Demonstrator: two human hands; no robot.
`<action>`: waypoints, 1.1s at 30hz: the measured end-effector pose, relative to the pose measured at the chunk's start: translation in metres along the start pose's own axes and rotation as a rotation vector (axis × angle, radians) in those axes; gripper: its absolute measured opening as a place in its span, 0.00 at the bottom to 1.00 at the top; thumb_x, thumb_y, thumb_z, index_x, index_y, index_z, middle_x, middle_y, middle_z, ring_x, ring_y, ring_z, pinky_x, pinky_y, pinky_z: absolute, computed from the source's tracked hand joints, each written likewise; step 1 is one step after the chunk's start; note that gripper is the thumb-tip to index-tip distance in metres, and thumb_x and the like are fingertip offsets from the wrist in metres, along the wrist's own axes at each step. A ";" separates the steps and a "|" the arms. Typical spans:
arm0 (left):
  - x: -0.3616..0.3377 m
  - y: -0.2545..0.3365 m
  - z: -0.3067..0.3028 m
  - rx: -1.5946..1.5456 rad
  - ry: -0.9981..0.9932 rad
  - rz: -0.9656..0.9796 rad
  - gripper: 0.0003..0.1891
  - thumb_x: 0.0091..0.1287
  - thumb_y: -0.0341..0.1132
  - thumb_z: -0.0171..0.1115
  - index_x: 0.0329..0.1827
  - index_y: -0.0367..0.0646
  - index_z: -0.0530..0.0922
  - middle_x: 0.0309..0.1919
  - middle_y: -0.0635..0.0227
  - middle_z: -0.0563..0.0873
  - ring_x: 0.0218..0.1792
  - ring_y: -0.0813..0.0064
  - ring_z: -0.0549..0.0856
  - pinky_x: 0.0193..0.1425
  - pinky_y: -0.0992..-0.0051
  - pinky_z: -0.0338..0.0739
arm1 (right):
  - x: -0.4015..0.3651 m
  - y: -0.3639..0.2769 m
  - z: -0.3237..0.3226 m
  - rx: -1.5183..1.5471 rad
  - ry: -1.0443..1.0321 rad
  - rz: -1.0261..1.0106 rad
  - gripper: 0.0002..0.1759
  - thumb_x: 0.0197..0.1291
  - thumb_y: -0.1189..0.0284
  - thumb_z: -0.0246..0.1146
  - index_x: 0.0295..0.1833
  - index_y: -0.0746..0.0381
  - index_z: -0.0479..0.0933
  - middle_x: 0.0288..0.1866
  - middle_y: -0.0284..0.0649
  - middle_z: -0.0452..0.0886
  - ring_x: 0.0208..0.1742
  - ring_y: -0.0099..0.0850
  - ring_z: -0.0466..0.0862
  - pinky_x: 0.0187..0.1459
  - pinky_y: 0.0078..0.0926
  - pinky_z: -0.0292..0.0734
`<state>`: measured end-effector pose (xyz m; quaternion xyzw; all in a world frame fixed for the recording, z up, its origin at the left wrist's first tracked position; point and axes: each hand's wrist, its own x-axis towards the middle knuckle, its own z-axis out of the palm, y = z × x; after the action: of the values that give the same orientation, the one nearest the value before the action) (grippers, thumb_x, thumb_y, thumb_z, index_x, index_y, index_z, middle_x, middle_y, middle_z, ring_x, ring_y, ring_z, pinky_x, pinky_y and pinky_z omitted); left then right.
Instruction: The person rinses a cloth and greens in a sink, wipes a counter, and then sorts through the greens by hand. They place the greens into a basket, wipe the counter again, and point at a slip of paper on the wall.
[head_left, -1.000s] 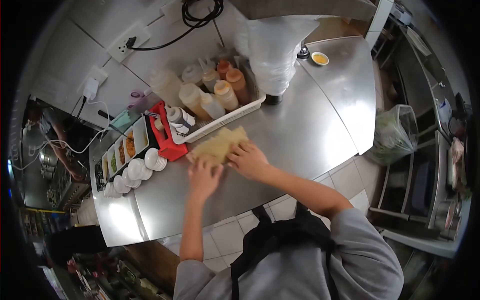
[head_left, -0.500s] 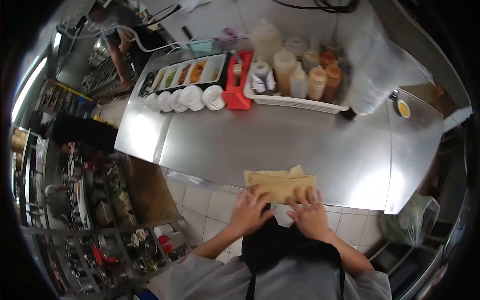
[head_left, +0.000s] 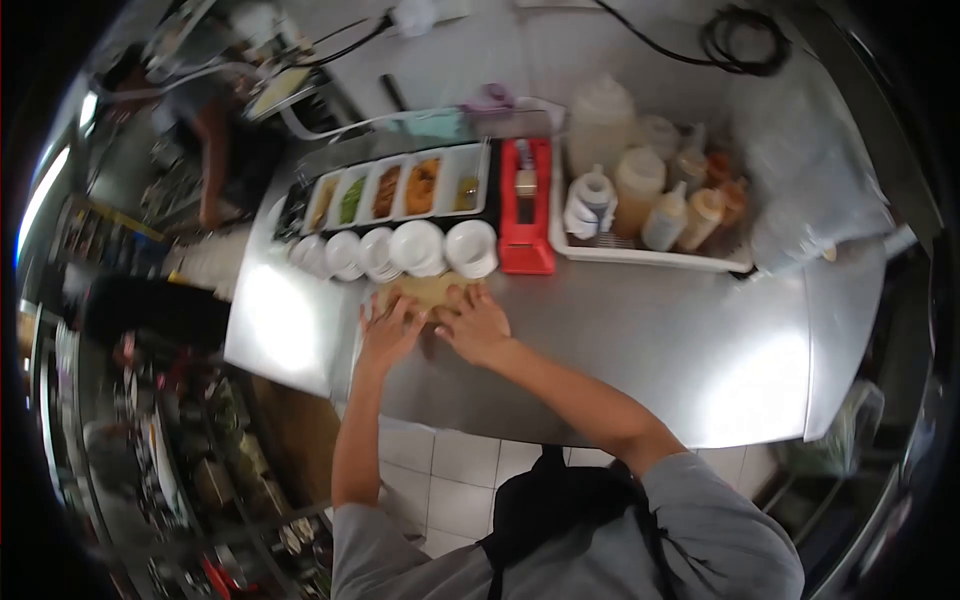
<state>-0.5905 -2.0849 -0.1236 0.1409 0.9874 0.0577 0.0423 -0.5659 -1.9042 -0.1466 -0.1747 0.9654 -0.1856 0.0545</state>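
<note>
A yellowish folded cloth (head_left: 428, 288) lies on the steel table (head_left: 610, 350), just in front of several stacks of small white bowls (head_left: 416, 250). My left hand (head_left: 388, 332) rests on the cloth's left part with its fingers spread. On the right part, my right hand (head_left: 474, 326) lies flat with its fingers stretched out. Both hands press from above, and neither is wrapped round anything. The fingers hide much of the cloth's near side.
Behind the bowls are white food containers (head_left: 423, 186) and a red holder (head_left: 526, 225). A white tray (head_left: 655, 258) of squeeze bottles (head_left: 665, 220) stands to the right, beside a clear plastic bag (head_left: 810, 170). Another person (head_left: 212, 150) is at the far left.
Both hands and the cloth have moved from the table's near edge, forward and left, up to the bowls. My arms are now stretched out. The view has shifted a little.
</note>
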 end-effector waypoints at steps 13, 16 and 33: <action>0.016 0.356 0.072 -0.267 0.156 0.754 0.25 0.61 0.53 0.52 0.51 0.42 0.74 0.46 0.43 0.76 0.59 0.45 0.66 0.63 0.53 0.53 | -0.264 0.224 -0.094 -0.200 0.281 0.599 0.16 0.63 0.57 0.46 0.50 0.50 0.72 0.65 0.39 0.65 0.67 0.39 0.62 0.68 0.50 0.43; -0.006 0.438 0.081 -0.301 -0.072 0.817 0.26 0.63 0.55 0.48 0.52 0.41 0.73 0.50 0.37 0.73 0.63 0.42 0.60 0.67 0.54 0.50 | -0.334 0.251 -0.101 -0.260 0.248 0.746 0.16 0.62 0.58 0.48 0.50 0.53 0.72 0.65 0.41 0.65 0.68 0.40 0.62 0.68 0.50 0.42; 0.020 0.237 0.038 -0.097 0.050 0.429 0.19 0.63 0.50 0.52 0.52 0.50 0.75 0.57 0.57 0.72 0.64 0.51 0.60 0.63 0.51 0.50 | -0.168 0.172 -0.065 -0.061 0.363 0.327 0.21 0.63 0.53 0.46 0.52 0.52 0.72 0.64 0.44 0.64 0.67 0.39 0.60 0.68 0.44 0.47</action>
<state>-0.5413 -1.8495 -0.1332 0.3440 0.9317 0.1161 0.0115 -0.4749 -1.6726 -0.1447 0.0183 0.9800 -0.1736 -0.0956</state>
